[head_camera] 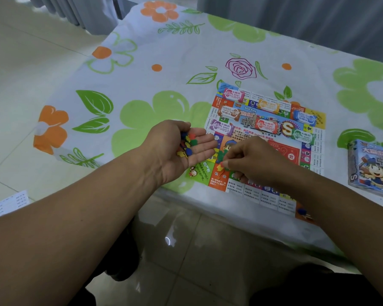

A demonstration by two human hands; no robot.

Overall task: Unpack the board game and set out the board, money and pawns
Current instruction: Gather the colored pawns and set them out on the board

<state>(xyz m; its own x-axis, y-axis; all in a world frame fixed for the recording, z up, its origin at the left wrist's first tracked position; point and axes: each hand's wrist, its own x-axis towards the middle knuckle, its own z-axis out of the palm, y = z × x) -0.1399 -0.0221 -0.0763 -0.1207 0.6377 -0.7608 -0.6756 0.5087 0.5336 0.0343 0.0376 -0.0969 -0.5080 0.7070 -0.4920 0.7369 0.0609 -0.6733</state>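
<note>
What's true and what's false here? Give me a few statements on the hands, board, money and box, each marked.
1. The board lies unfolded on the tablecloth. True.
2. The left hand is empty. False: its upturned open palm carries a pile of coloured pieces.
3. The right hand pinches a small piece over the near left part of the board. True.
4. The money stacks are inside the box. False: they lie spread out on the board.
5. The box sits on top of the board. False: it sits on the tablecloth to the right of the board, apart from it.
</note>
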